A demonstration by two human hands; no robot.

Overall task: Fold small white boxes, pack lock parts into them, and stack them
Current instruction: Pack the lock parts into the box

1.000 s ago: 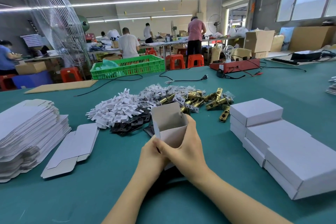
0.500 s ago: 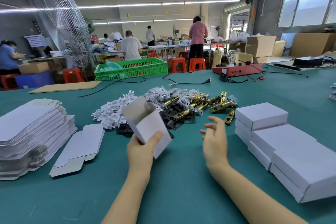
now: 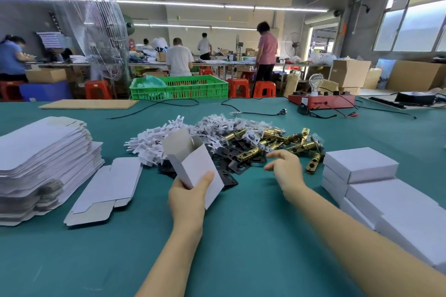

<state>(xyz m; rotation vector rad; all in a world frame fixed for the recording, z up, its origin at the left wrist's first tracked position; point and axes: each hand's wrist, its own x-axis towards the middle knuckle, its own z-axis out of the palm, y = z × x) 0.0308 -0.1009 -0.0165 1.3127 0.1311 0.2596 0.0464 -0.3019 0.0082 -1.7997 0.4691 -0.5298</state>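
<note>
No legible text, label, brand, number or sign found. The folded white boxes (image 3: 359,164) on the counter (image 3: 241,236) show blank faces. The brown cartons (image 3: 350,72) beyond the counter's far edge carry no readable print; any markings there are too small and blurred.

The teal worktop (image 3: 241,248) carries flat box blanks (image 3: 41,159) at its left edge, folded white boxes (image 3: 386,195) at its right, lock parts (image 3: 241,144) mid-worktop, and a green crate (image 3: 179,88) at its far edge.

The one wide-angle head view looks forward and slightly down across the green table (image 3: 241,236). Forearms reach in from below; the workshop recedes far behind.
</note>
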